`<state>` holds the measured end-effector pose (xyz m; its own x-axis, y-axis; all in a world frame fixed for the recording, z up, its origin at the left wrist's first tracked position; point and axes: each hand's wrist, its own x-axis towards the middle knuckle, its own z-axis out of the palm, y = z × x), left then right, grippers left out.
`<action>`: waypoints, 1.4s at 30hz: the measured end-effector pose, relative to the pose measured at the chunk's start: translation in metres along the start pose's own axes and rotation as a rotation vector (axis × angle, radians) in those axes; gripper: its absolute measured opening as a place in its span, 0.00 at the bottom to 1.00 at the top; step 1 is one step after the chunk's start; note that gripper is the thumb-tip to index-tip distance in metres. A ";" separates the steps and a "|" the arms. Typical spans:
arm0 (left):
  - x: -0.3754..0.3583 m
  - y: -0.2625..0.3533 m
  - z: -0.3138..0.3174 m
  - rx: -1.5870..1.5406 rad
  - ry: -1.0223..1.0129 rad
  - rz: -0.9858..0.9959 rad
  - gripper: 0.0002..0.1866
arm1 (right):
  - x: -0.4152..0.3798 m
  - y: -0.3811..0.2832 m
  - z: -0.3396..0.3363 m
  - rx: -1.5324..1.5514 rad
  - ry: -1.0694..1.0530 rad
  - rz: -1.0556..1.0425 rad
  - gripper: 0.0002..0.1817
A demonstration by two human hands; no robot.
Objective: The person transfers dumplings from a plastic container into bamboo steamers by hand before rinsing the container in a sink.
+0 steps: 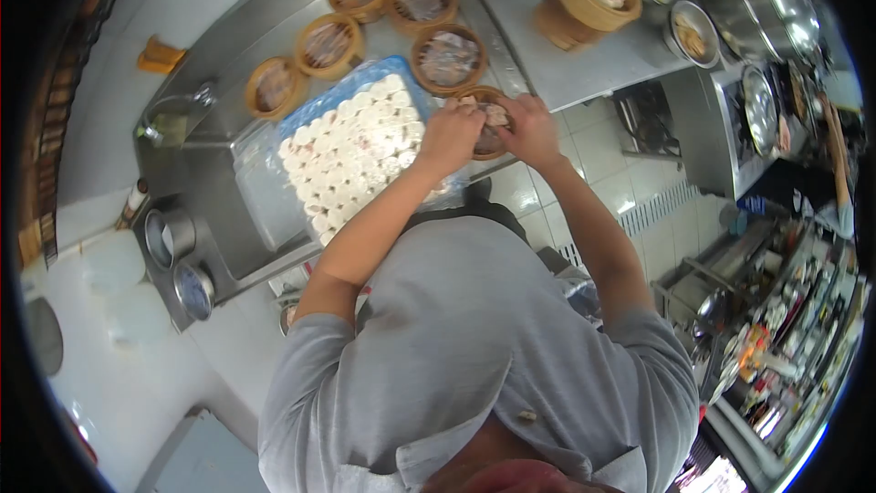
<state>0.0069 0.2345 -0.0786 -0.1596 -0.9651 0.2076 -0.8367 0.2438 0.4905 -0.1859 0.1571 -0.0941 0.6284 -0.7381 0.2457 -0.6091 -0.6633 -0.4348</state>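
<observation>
Both my hands are over a small bamboo steamer basket [486, 148] at the counter's front edge. Pale pinkish dumplings [495, 115] show between them. My left hand [452, 135] reaches in from the left, its fingers closed on a dumpling. My right hand [531, 131] comes over the right rim, fingers curled and pinching at a dumpling; its fingertips are partly hidden. Just left of my left hand lies a blue tray [398, 67] filled with rows of white dumplings [351, 146]. Another bamboo steamer [448, 58], with a liner inside, sits behind the basket.
More lined bamboo steamers [329, 45] stand behind the tray. A taller steamer stack [573, 11] holding dumplings is on the right counter, near a metal bowl [691, 34] and a large steel pot [762, 5]. A sink [246, 210] lies left, with metal containers [171, 237] beyond.
</observation>
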 end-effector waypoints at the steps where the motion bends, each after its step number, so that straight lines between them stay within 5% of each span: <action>1: -0.001 0.000 0.000 -0.031 0.014 -0.039 0.08 | 0.001 -0.003 0.000 0.020 0.009 -0.002 0.28; 7: -0.010 -0.022 -0.041 -0.156 0.032 -0.318 0.09 | 0.011 -0.025 -0.018 0.259 0.039 0.077 0.23; 13: -0.087 -0.157 -0.162 -0.086 0.060 -0.600 0.15 | 0.067 -0.082 -0.017 0.568 -0.100 0.195 0.17; 17: -0.167 -0.225 -0.196 -0.023 -0.019 -0.715 0.18 | 0.112 -0.102 0.018 0.531 -0.253 0.175 0.21; 20: -0.186 -0.233 -0.195 -0.237 -0.169 -0.979 0.20 | 0.138 -0.097 0.063 0.324 -0.305 0.140 0.26; 23: -0.190 -0.230 -0.189 -0.578 -0.109 -1.091 0.20 | 0.159 -0.099 0.080 0.272 -0.490 0.266 0.34; 30: -0.181 -0.224 -0.188 -0.411 -0.121 -0.958 0.22 | 0.166 -0.105 0.092 0.189 -0.544 0.328 0.36; 37: -0.164 -0.244 -0.188 -0.443 -0.386 -1.020 0.25 | 0.164 -0.113 0.087 0.237 -0.526 0.419 0.36; 40: -0.162 -0.245 -0.196 -0.501 -0.404 -1.023 0.23 | 0.157 -0.094 0.109 0.462 -0.367 0.401 0.22; 42: -0.163 -0.241 -0.199 -0.510 -0.402 -1.016 0.23 | 0.156 -0.091 0.113 0.430 -0.352 0.363 0.21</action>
<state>0.3389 0.3516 -0.0624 0.2242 -0.6771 -0.7009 -0.3860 -0.7221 0.5741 0.0222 0.1158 -0.1143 0.5850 -0.7725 -0.2472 -0.6099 -0.2181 -0.7618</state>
